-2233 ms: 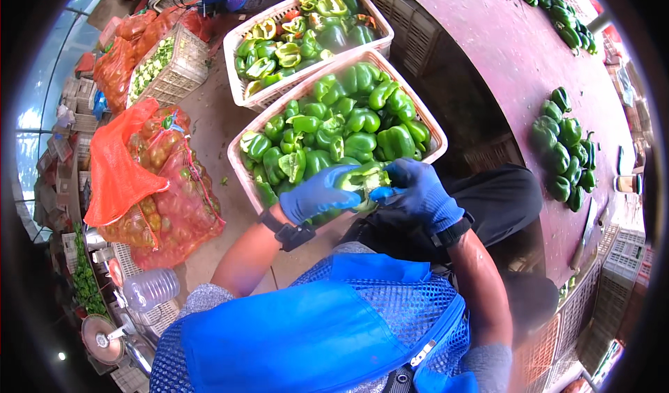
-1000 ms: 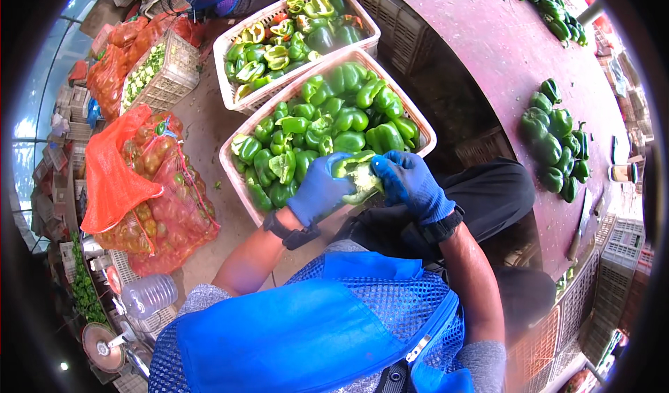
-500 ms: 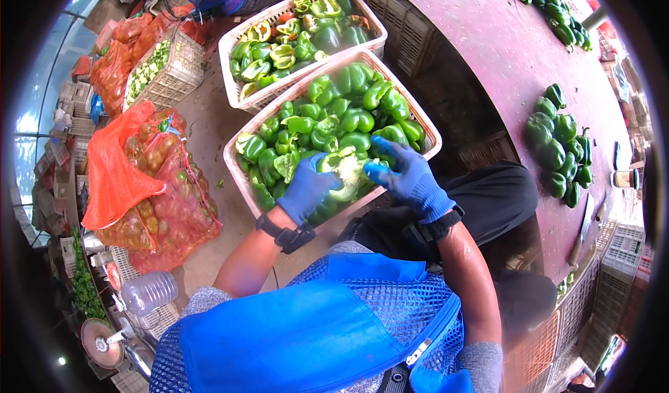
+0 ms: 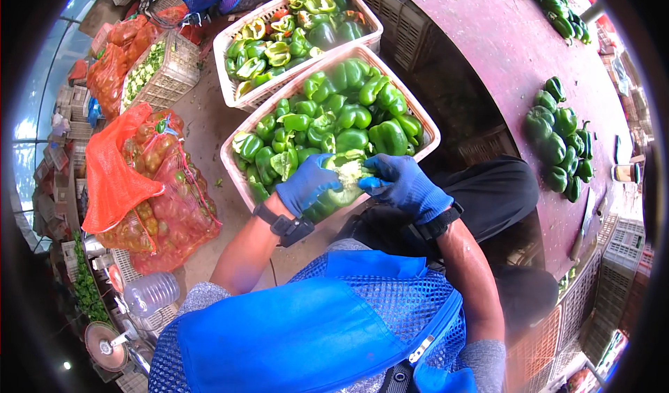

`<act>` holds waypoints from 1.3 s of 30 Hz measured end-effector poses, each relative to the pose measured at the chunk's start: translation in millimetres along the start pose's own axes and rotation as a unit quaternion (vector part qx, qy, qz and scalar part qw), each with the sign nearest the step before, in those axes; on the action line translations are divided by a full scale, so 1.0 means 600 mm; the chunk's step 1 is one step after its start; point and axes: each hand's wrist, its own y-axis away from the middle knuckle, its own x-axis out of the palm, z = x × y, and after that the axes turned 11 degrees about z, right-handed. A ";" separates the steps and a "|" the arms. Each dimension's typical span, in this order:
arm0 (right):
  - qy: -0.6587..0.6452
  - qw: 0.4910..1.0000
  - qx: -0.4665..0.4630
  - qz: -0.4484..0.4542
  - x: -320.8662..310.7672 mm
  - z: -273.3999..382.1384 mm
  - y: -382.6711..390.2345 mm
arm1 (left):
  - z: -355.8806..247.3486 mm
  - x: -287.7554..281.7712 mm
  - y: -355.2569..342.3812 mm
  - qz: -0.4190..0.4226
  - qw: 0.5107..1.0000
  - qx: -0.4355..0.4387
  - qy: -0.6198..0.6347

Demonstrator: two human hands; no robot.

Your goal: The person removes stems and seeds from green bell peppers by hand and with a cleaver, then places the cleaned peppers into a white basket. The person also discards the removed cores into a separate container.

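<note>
Both my hands wear blue gloves and meet over the near side of a pale crate point(image 4: 240, 172) heaped with green bell peppers point(image 4: 353, 116). Between them is an opened green pepper point(image 4: 346, 173), its whitish inside turned up. My left hand point(image 4: 311, 183) is wrapped round the pepper's left side. My right hand point(image 4: 404, 185) has its fingers bent in against the right side, at the pale core. Part of the pepper is hidden under my fingers. Behind stands a second pale crate point(image 4: 224, 79) of cut green peppers, a few with red patches.
On the right, a reddish table point(image 4: 488, 65) carries a pile of whole green peppers point(image 4: 557, 139) and a knife point(image 4: 584, 226). Filled red net bags point(image 4: 174, 205) stand on the floor at left, near a crate of chopped green pieces point(image 4: 150, 69). A clear plastic jug point(image 4: 152, 293) lies lower left.
My right hand's fingers, spread at the pepper's edge before, are now curled in and pressed to its core. My left hand has closed slightly further round it.
</note>
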 end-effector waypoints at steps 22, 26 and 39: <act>0.318 0.943 0.090 0.026 -0.006 0.008 -0.029 | 0.034 0.014 -0.011 -0.216 0.915 0.121 -0.319; 0.363 0.924 0.121 0.008 0.002 0.023 -0.028 | 0.031 0.032 -0.019 -0.238 0.898 0.100 -0.356; 0.432 0.882 0.112 -0.152 0.023 0.017 -0.034 | 0.020 0.043 -0.045 -0.256 0.915 0.019 -0.313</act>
